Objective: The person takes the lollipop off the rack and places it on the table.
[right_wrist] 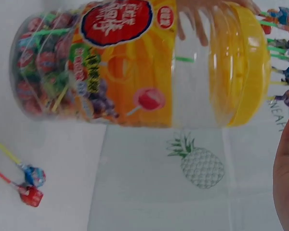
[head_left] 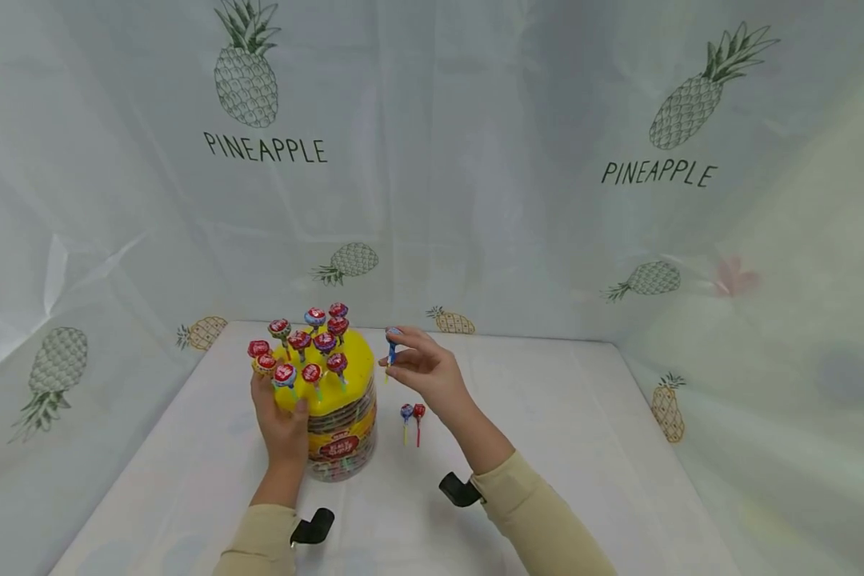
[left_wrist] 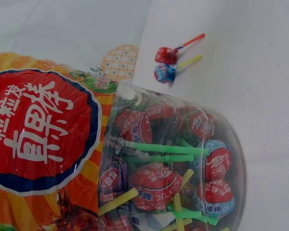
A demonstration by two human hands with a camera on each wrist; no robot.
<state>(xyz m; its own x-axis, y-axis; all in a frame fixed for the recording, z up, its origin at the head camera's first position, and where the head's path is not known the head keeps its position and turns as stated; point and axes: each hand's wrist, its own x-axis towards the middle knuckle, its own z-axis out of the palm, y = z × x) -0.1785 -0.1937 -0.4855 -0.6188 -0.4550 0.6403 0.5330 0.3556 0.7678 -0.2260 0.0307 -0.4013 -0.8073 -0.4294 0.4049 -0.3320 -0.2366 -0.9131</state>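
A clear plastic jar with a yellow lid and an orange label stands at the left of the table. Several wrapped lollipops stick upright out of the lid. My left hand grips the jar's near left side just below the lid; some of its fingers show behind the clear wall in the right wrist view. To the right of the lid, my right hand pinches a blue-wrapped lollipop, held upright and apart from the jar. More lollipops fill the jar's lower part.
Two loose lollipops, a blue one and a red one, lie side by side on the white table, right of the jar. A pale curtain printed with pineapples hangs behind the table and along its sides.
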